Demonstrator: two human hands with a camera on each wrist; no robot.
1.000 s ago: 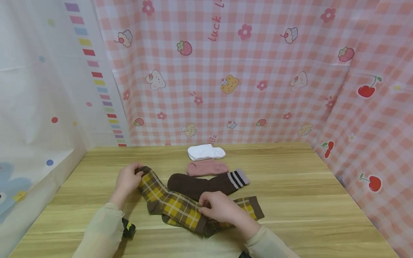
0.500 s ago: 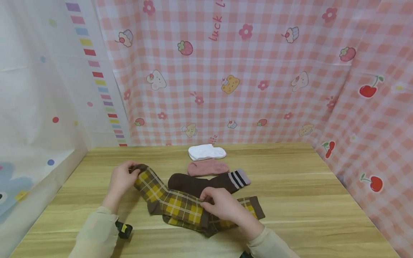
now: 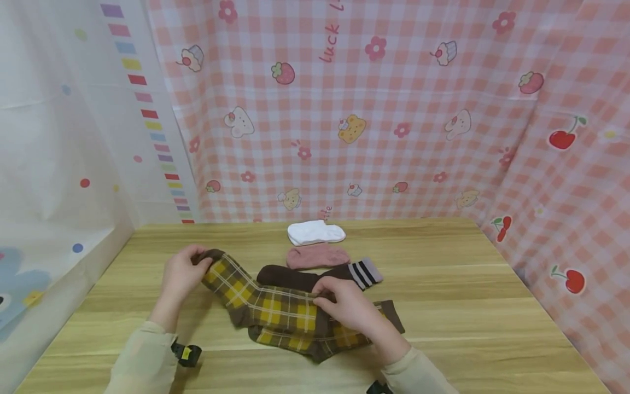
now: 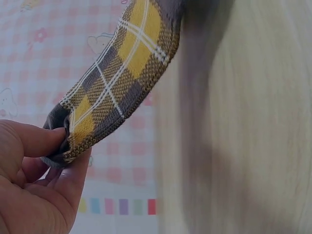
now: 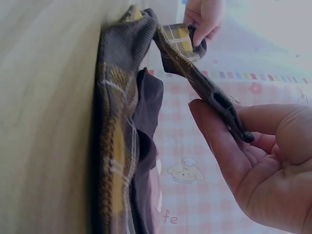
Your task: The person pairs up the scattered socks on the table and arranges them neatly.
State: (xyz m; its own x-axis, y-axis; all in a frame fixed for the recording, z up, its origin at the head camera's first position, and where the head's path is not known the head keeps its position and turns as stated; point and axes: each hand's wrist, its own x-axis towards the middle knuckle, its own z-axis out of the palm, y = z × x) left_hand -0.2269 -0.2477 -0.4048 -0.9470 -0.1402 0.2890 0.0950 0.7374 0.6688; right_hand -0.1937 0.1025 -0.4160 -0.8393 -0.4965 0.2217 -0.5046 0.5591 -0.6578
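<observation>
A yellow and brown plaid sock [image 3: 275,309] is stretched between both hands, raised off the table in the right wrist view. My left hand [image 3: 181,273] pinches its dark toe end, thumb on one face and fingers on the other in the left wrist view. The dark cuff is pinched by my right hand [image 3: 346,306]. Beneath it lies a second plaid sock [image 3: 339,336], flat on the table and partly covered by the held sock and the right hand. Just behind is a dark brown sock [image 3: 287,276] with a striped grey cuff, partly hidden.
Farther back on the wooden table [image 3: 458,328] lie a pink sock [image 3: 317,256] and a white sock [image 3: 315,232], one behind the other. A pink checked curtain [image 3: 384,82] rises along the back edge, and patterned cloth hangs at both sides.
The held plaid sock has risen a little and stretched out. My left hand has moved left; my right hand has moved slightly up and right. The other socks stay put.
</observation>
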